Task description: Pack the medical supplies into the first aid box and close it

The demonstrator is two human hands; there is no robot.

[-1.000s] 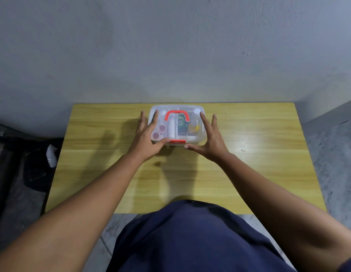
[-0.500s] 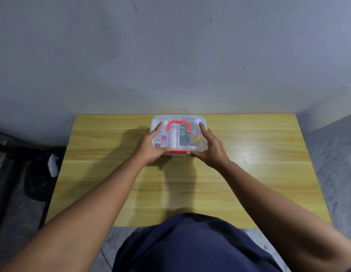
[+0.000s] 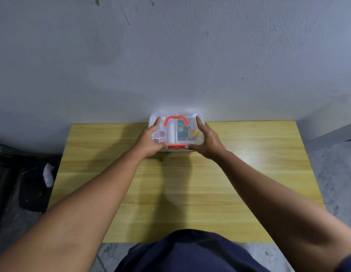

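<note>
A clear plastic first aid box (image 3: 192,116) with a red handle (image 3: 176,120) and a red front latch (image 3: 176,146) sits at the far middle of the wooden table (image 3: 249,173), its lid down. Through the lid show small pink-capped jars (image 3: 162,134), a white roll, a dark green item and a yellow one. My left hand (image 3: 150,141) grips the box's left side, thumb by the latch. My right hand (image 3: 207,141) grips its right side, fingers over the lid.
A grey wall stands right behind the table's far edge. On the floor to the left lies a dark bag (image 3: 31,189) with a white object (image 3: 48,174). My dark blue clothing fills the bottom of the view.
Both hands have closed in from resting flat beside the box to gripping its sides. The box now appears farther back, against the wall, and the camera has tilted up.
</note>
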